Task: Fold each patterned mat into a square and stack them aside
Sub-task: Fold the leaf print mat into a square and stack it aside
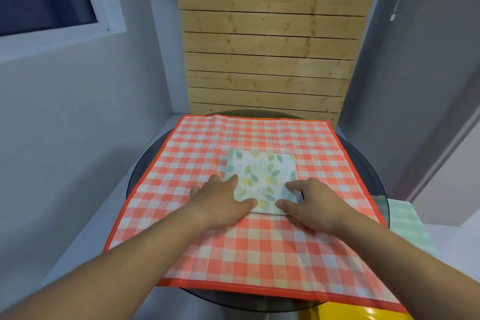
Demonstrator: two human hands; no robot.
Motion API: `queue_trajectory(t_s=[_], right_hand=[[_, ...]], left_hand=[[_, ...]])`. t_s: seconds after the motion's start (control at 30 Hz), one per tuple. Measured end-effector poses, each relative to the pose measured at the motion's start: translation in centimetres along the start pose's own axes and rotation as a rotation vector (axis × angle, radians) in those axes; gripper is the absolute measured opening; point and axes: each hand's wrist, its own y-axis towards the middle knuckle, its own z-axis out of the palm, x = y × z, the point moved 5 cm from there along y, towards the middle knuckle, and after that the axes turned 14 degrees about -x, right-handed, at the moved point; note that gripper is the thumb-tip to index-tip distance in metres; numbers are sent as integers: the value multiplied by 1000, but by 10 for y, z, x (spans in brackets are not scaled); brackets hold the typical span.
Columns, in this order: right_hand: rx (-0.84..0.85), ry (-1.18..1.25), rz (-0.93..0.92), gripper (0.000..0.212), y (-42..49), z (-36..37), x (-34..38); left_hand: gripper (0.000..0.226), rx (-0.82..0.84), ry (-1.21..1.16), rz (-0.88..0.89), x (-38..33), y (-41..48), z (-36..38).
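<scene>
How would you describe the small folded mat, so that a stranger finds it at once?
Find the round dark glass table, covered by a large orange-and-white checked mat. Near its middle lies a small white folded square with green and yellow leaves; nothing else has leaves.

The red mat [259, 247] covers most of the glass table [145, 171] — only its rim shows. The left hand [220, 200] and right hand [311, 202] hide the leaf mat's [262, 174] near corners. A yellow thing [350, 315] is cut by the bottom edge, unidentifiable — a blurred green mat [405, 223] lies partly under the table's edge.
</scene>
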Motion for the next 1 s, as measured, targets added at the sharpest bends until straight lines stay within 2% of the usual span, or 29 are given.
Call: queue_trajectory(t_s=[0.23, 0.37, 0.5, 0.8, 1.0], right_hand=[[-69, -85, 15, 64, -5, 9, 1], [-197, -286, -27, 66, -13, 14, 10], [-243, -308, -26, 65, -15, 17, 7], [-102, -140, -121, 59, -10, 2, -25], [14, -27, -162, 46, -11, -6, -31]], left_hand=[[87, -178, 243, 61, -7, -6, 24], [89, -154, 258, 46, -4, -7, 34], [89, -142, 287, 72, 0, -5, 36], [73, -6, 353, 165, 13, -4, 23], [70, 48, 226, 197, 22, -5, 17]])
